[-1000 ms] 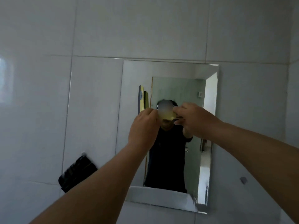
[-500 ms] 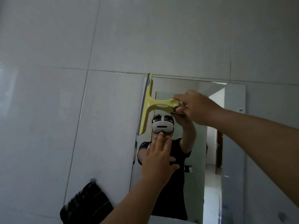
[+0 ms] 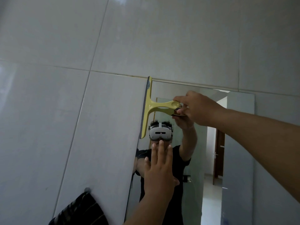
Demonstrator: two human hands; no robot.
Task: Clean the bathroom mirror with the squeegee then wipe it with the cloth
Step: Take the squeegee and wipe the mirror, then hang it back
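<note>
A rectangular mirror (image 3: 237,143) hangs on the grey tiled wall. My right hand (image 3: 197,108) grips the handle of a yellow squeegee (image 3: 159,105). Its blade stands vertical along the mirror's upper left edge, reaching the top corner. My left hand (image 3: 158,169) is open with fingers spread, flat against or close in front of the glass below the squeegee. A dark striped cloth (image 3: 81,210) hangs from a wall hook at the lower left, beside the mirror.
Grey wall tiles (image 3: 65,111) surround the mirror on all sides. The glass reflects a person in a black shirt with a headset, and a doorway behind. The hook (image 3: 87,189) holding the cloth sticks out from the wall.
Both hands met at the squeegee handle a second ago. Since then my left hand let go and dropped with its fingers spread, while the right swung the blade up to the mirror's top left corner.
</note>
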